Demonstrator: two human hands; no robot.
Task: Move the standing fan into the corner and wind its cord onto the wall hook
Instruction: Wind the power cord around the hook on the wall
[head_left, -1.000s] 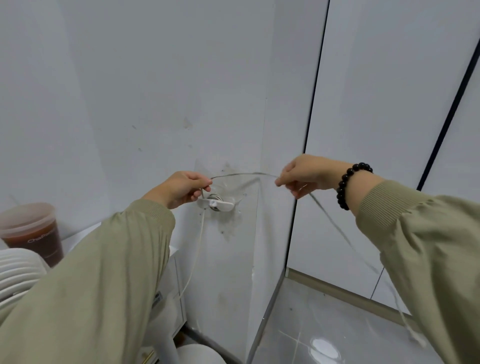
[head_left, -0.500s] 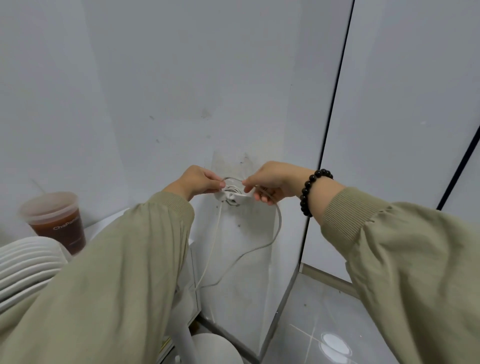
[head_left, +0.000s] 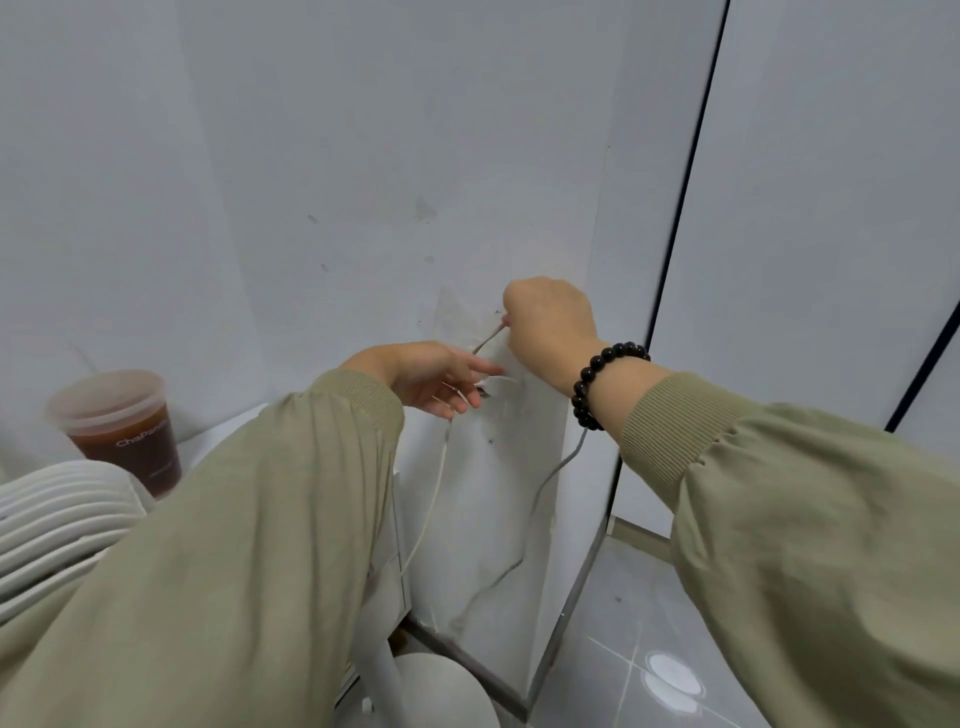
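Observation:
The white fan stands in the corner below me: its ribbed head (head_left: 57, 514) shows at the left edge and its round base (head_left: 441, 691) at the bottom. The thin white cord (head_left: 434, 499) hangs down the wall in a loop. My right hand (head_left: 550, 325) pinches the cord and holds it raised above the wall hook (head_left: 496, 382). My left hand (head_left: 436, 376) is at the hook with fingers loosely spread; cord strands run across them. The hook is mostly hidden behind my hands.
A plastic cup of dark drink (head_left: 122, 426) stands on a white ledge at the left. White walls meet in the corner, with a dark vertical seam (head_left: 680, 249) to the right. Glossy grey floor tiles (head_left: 649, 649) lie at the lower right.
My right hand first swung in from the right to the hook, then lifted the cord above it. My left hand stayed at the hook and its fingers opened. The hanging loop drew in.

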